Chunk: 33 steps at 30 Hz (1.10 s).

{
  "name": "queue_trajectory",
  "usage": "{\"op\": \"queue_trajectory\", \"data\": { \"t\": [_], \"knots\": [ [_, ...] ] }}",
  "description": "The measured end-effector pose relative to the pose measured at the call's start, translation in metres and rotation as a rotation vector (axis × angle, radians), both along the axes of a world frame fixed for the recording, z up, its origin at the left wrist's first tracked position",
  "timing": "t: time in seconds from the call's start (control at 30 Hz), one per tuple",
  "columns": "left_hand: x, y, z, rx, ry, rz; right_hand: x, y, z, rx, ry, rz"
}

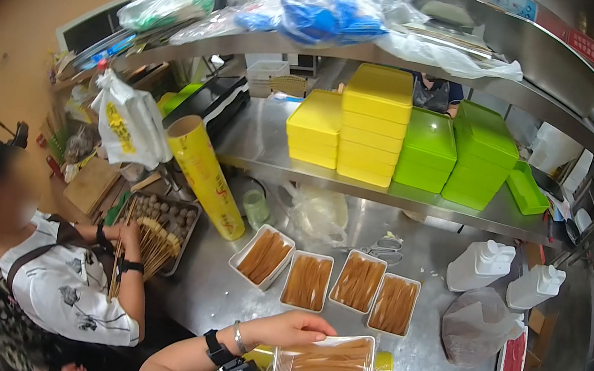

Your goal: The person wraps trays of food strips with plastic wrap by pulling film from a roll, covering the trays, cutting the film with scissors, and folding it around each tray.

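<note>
My left hand point(295, 329) lies over the upper left corner of a near white tray point(324, 365) of long brown strips. Its fingers are together and bent; what they pinch is hidden. Shiny clear film seems to lie over the strips. A yellow roll point(383, 367) shows beside and beneath this tray. My right hand is out of view. Beyond stand several similar trays, among them a tilted one at the left point(265, 256) and one at the right point(394, 304).
A co-worker point(81, 268) at the left holds sticks over a tray of skewers point(159, 234). A tall yellow roll point(206, 176), scissors point(386, 249), white jugs point(481, 267) and a plastic bag point(479, 328) stand around. Yellow boxes point(373, 124) and green boxes point(480, 155) fill the shelf.
</note>
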<state>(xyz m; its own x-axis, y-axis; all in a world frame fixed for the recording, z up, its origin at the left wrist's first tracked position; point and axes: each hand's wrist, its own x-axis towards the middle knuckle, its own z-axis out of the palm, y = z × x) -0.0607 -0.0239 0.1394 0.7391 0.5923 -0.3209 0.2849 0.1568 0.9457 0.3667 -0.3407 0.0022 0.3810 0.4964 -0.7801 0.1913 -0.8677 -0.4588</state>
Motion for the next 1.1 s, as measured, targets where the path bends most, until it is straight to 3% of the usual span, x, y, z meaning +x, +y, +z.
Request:
{"op": "queue_trajectory", "data": {
  "t": [0.13,0.23,0.3,0.37,0.4,0.43,0.47,0.5,0.53,0.6,0.7,0.77,0.8,0.87,1.1],
  "knots": [
    [-0.005,-0.008,-0.008,-0.001,-0.036,-0.003,0.010,-0.020,-0.005,-0.076,0.100,0.036],
    [-0.005,-0.016,-0.001,-0.081,-0.065,0.029,0.019,-0.076,-0.022,-0.244,0.375,0.097],
    [-0.007,-0.022,-0.001,-0.062,-0.061,0.043,0.024,-0.109,-0.034,-0.371,0.680,0.258],
    [-0.002,-0.031,0.012,-0.113,-0.051,0.032,0.029,-0.111,-0.041,-0.470,0.930,0.572],
    [-0.001,-0.032,0.019,-0.117,-0.050,0.102,0.034,-0.098,-0.039,-0.489,0.911,0.767],
    [-0.001,-0.034,0.021,-0.122,-0.035,0.068,0.020,-0.045,-0.007,-0.704,0.511,0.863],
    [-0.002,-0.036,0.022,-0.108,-0.033,0.091,0.023,-0.001,0.039,-0.485,0.333,0.801],
    [-0.002,-0.038,0.022,-0.082,-0.037,0.112,0.031,0.026,0.049,-0.181,0.203,0.861],
    [-0.003,-0.038,0.022,-0.076,-0.034,0.088,0.015,0.059,0.080,-0.039,-0.018,0.798],
    [-0.004,-0.042,0.022,-0.114,-0.048,0.121,-0.016,0.111,0.107,0.692,-0.165,0.736],
    [-0.003,-0.048,0.027,-0.092,-0.031,0.162,-0.073,0.162,0.110,0.859,0.149,0.399],
    [-0.005,-0.053,0.028,-0.091,-0.029,0.172,-0.101,0.182,0.108,1.036,-0.153,0.517],
    [-0.006,-0.054,0.027,-0.097,-0.036,0.187,-0.114,0.189,0.110,1.039,-0.152,0.512],
    [-0.007,-0.055,0.026,-0.104,-0.034,0.189,-0.132,0.200,0.115,1.558,-0.535,0.619],
    [-0.011,-0.055,0.017,-0.120,-0.043,0.178,-0.148,0.208,0.104,1.638,-0.620,0.724]
  ]
}}
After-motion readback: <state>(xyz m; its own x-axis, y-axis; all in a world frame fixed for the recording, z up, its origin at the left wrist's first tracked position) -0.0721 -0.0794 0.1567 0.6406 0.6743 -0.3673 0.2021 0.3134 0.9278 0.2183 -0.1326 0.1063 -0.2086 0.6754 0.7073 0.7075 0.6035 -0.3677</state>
